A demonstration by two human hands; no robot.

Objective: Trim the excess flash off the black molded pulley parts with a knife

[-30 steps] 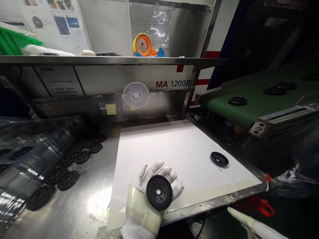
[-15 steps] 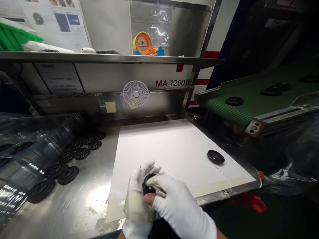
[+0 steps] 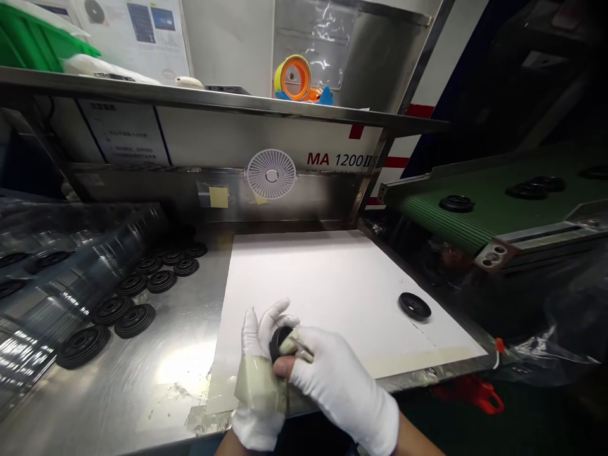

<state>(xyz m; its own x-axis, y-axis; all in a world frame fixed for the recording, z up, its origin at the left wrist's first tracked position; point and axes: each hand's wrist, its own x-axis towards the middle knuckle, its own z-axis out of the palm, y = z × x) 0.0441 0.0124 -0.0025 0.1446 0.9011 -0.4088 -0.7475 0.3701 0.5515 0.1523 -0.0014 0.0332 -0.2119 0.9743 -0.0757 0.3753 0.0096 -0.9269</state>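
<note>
On the far left, clear plastic trays [image 3: 95, 259] lay across a steel table [image 3: 180, 380], whose bare metal was scuffed and threw back a hard glare. Ringed black discs [image 3: 135, 320] sat in rows beside them. Above ran a metal shelf [image 3: 228, 101] bearing a green bin [image 3: 52, 44] and, farther along, an orange-and-blue tape dispenser [image 3: 284, 77]. A white sheet [image 3: 327, 272] covered the table's middle. Over its near edge, the gloved left hand [image 3: 259, 373] held a small black disc [image 3: 277, 345] on edge in its palm, thumb and upper fingers spread. The gloved right hand [image 3: 332, 380] bunched thumb and fingers against that disc; whether it pinched the rim or something slim between them, I could not tell. A round fan [image 3: 272, 174] hung behind, and another black disc [image 3: 415, 306] lay alone toward the sheet's right side. Beyond stood a green conveyor belt [image 3: 432, 218] carrying more discs. As for writing, the notice [image 3: 128, 136] at left was too blurred to read, a yellow note [image 3: 219, 197] showed no legible words, and the white panel farther right read "MA 1200 II" [image 3: 339, 159], its last character partly hidden.
</note>
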